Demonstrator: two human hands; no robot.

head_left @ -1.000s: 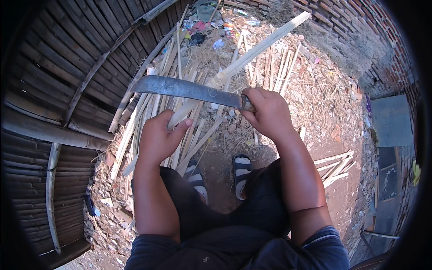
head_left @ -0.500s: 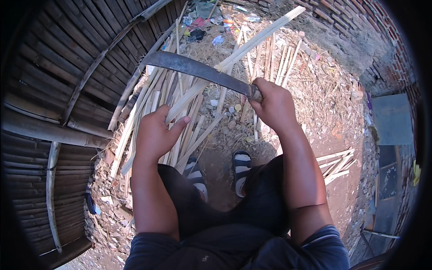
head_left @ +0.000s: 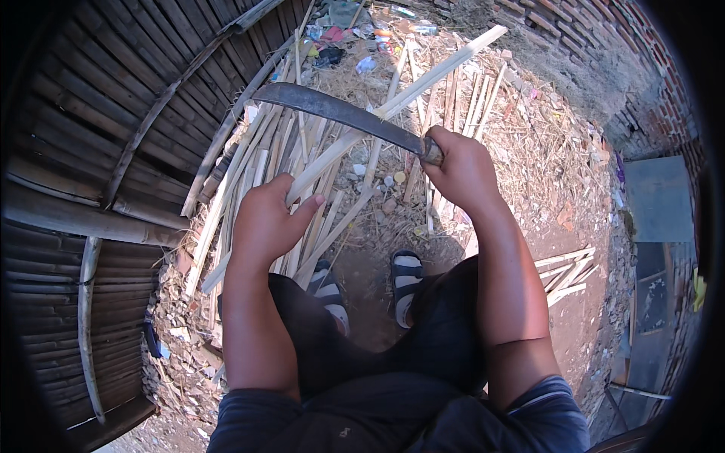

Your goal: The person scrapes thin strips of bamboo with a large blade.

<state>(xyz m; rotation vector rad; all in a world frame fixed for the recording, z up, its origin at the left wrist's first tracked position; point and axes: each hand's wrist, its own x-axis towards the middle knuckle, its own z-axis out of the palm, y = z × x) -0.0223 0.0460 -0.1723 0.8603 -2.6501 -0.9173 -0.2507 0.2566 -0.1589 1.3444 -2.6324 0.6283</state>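
My left hand is closed around a long pale bamboo strip, which slants from beside my left forearm up to the far right. My right hand grips the short handle of a machete with a dark, curved blade. The blade lies across the strip beyond my left hand, its broad tip pointing to the far left. Where the two cross, the blade covers part of the strip; a small split or shaving shows at its edge.
Many bamboo strips lie on the ground under my left hand, with a smaller bundle at right. A slatted bamboo wall stands left, a brick wall far right. Litter lies at the far end. My sandalled feet are below.
The bamboo strip's far end has dropped slightly nearer and tilted a little. The machete's tip has shifted slightly right, and my left hand has moved a little to the right.
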